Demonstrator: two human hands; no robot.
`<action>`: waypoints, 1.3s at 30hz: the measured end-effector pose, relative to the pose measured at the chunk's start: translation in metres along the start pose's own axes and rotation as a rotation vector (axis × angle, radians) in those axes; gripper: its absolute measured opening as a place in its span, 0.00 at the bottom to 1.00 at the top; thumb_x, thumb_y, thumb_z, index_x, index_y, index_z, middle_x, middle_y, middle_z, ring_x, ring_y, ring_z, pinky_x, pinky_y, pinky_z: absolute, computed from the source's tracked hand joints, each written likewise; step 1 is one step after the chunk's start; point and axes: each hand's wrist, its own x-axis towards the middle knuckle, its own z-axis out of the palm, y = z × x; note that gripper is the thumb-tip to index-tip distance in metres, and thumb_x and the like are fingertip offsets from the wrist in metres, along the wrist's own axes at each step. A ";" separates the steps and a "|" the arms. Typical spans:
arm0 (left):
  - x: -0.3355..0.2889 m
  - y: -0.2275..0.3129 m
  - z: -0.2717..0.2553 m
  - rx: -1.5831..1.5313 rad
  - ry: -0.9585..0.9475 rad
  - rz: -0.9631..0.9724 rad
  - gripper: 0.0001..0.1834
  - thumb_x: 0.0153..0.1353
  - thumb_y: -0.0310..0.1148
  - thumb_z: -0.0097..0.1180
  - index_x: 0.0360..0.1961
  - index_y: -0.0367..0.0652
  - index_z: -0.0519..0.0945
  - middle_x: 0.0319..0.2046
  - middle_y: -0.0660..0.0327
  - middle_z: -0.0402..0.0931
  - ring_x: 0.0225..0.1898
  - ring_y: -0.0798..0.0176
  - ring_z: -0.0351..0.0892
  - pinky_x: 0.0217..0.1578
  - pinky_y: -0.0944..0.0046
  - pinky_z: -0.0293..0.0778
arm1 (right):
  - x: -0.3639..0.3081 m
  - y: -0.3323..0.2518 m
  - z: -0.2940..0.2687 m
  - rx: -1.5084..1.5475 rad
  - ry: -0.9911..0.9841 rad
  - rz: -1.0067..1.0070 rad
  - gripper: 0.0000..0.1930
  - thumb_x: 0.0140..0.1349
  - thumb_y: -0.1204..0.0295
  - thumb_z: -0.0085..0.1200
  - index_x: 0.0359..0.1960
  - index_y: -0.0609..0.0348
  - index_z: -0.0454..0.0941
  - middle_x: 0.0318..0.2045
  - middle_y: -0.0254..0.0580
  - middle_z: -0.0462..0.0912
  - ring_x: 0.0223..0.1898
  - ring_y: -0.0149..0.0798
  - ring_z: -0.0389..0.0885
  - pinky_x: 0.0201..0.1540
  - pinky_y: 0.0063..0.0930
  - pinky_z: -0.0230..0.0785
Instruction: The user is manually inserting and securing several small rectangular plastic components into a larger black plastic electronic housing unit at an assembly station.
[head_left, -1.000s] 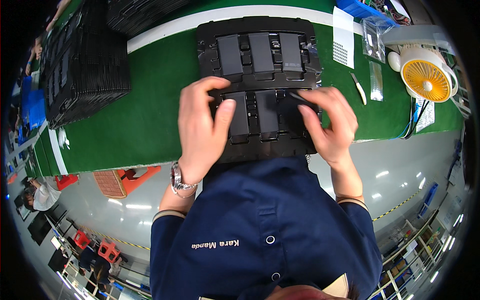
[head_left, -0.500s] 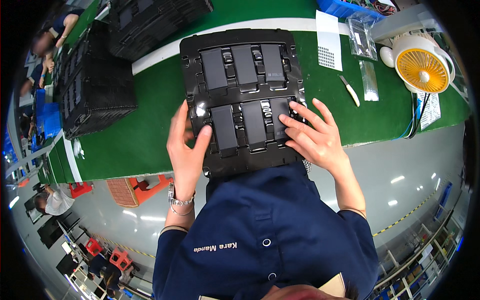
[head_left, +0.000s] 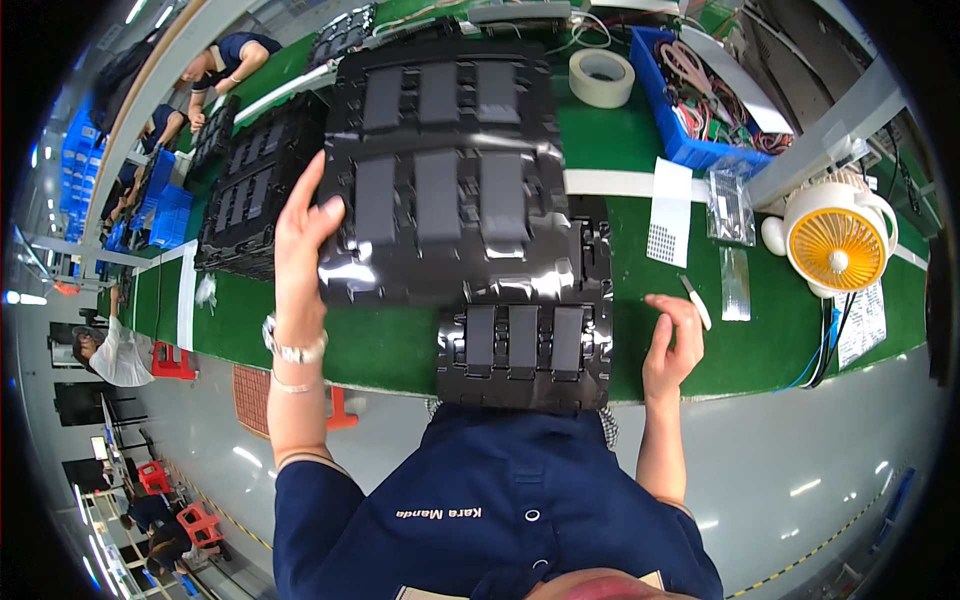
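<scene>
My left hand [head_left: 303, 235] grips the left edge of a black plastic tray [head_left: 450, 270], its thumb apart from the fingers. The tray is raised above the bench and slightly blurred. Two rows of flat dark-grey rectangular pieces [head_left: 435, 195] sit in its pockets. Below it, near the bench's front edge, lies a second black tray [head_left: 520, 390] with similar grey pieces [head_left: 523, 338], partly covered by the raised one. My right hand [head_left: 677, 350] holds nothing, its fingers loosely bent and apart. It hovers right of the lower tray, next to a white-handled knife [head_left: 697, 303].
Stacked black trays [head_left: 260, 190] stand at left on the green bench [head_left: 400, 355]. At right are a white-and-yellow fan [head_left: 838, 245], a sheet with black dots [head_left: 668, 210], clear bags [head_left: 732, 208], a tape roll [head_left: 601, 78] and a blue bin [head_left: 690, 150] of wires. Co-workers sit far left.
A tray has been lifted away from the front edge, up and to the left, in my left hand, uncovering another tray below. My right hand has let go and moved right and nearer me.
</scene>
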 end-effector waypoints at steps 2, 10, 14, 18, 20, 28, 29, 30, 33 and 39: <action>0.038 0.004 -0.008 0.011 0.040 -0.010 0.32 0.60 0.27 0.55 0.66 0.34 0.63 0.55 0.54 0.74 0.52 0.66 0.76 0.54 0.67 0.71 | 0.001 -0.001 -0.001 0.017 0.015 0.019 0.06 0.58 0.86 0.48 0.34 0.67 0.77 0.31 0.46 0.83 0.34 0.44 0.80 0.38 0.32 0.72; 0.178 -0.056 -0.083 0.623 0.186 0.069 0.31 0.60 0.32 0.58 0.62 0.28 0.66 0.42 0.49 0.81 0.41 0.60 0.82 0.44 0.67 0.75 | -0.006 0.005 0.005 0.048 -0.037 0.121 0.05 0.58 0.84 0.50 0.33 0.66 0.78 0.26 0.43 0.82 0.27 0.40 0.79 0.30 0.29 0.69; 0.203 -0.087 -0.108 1.467 0.158 0.420 0.22 0.61 0.35 0.52 0.55 0.34 0.75 0.51 0.41 0.75 0.54 0.44 0.74 0.58 0.52 0.67 | -0.007 0.003 0.006 0.046 -0.060 0.148 0.04 0.60 0.83 0.51 0.34 0.65 0.78 0.26 0.41 0.82 0.26 0.38 0.79 0.29 0.29 0.69; 0.183 -0.093 -0.073 1.227 0.209 0.262 0.22 0.65 0.34 0.47 0.60 0.38 0.71 0.55 0.43 0.72 0.60 0.46 0.70 0.60 0.56 0.64 | -0.007 0.006 0.005 0.002 -0.089 0.150 0.04 0.60 0.83 0.51 0.34 0.65 0.78 0.25 0.41 0.82 0.26 0.37 0.80 0.29 0.28 0.69; 0.176 -0.094 -0.079 1.158 0.256 0.256 0.22 0.66 0.34 0.47 0.59 0.38 0.71 0.56 0.43 0.72 0.60 0.46 0.70 0.60 0.56 0.64 | -0.007 0.006 0.008 0.017 -0.106 0.158 0.03 0.60 0.82 0.51 0.34 0.65 0.78 0.25 0.41 0.82 0.26 0.38 0.80 0.29 0.29 0.69; 0.079 -0.068 -0.002 1.027 0.198 0.778 0.19 0.62 0.30 0.52 0.55 0.38 0.74 0.54 0.51 0.72 0.56 0.49 0.70 0.60 0.55 0.63 | 0.024 -0.025 0.021 -0.101 -0.244 0.000 0.03 0.58 0.82 0.55 0.33 0.61 0.78 0.24 0.41 0.80 0.26 0.41 0.78 0.29 0.31 0.69; 0.062 -0.073 0.005 0.952 0.136 0.727 0.18 0.62 0.30 0.52 0.54 0.38 0.75 0.53 0.52 0.73 0.56 0.50 0.70 0.60 0.56 0.63 | 0.033 -0.036 0.029 -0.108 -0.278 -0.030 0.04 0.57 0.81 0.56 0.33 0.61 0.77 0.24 0.41 0.79 0.26 0.42 0.77 0.29 0.33 0.69; 0.047 -0.079 0.012 0.871 0.076 0.677 0.18 0.62 0.30 0.52 0.53 0.39 0.75 0.52 0.53 0.74 0.55 0.50 0.71 0.59 0.56 0.64 | 0.040 -0.046 0.038 -0.121 -0.328 -0.062 0.04 0.55 0.80 0.58 0.33 0.60 0.78 0.25 0.40 0.79 0.27 0.42 0.77 0.31 0.33 0.69; 0.013 -0.088 0.031 0.675 -0.078 0.504 0.16 0.63 0.30 0.53 0.52 0.40 0.77 0.49 0.53 0.75 0.50 0.53 0.75 0.46 0.60 0.73 | 0.059 -0.064 0.069 -0.144 -0.503 -0.230 0.10 0.51 0.77 0.61 0.36 0.58 0.77 0.31 0.40 0.79 0.36 0.43 0.77 0.39 0.35 0.70; -0.011 -0.110 0.036 0.319 -0.208 0.194 0.14 0.68 0.31 0.49 0.51 0.38 0.77 0.41 0.59 0.80 0.41 0.67 0.80 0.38 0.70 0.73 | 0.072 -0.070 0.139 -0.273 -0.699 -0.471 0.21 0.45 0.70 0.65 0.41 0.61 0.74 0.41 0.43 0.76 0.49 0.47 0.72 0.55 0.41 0.64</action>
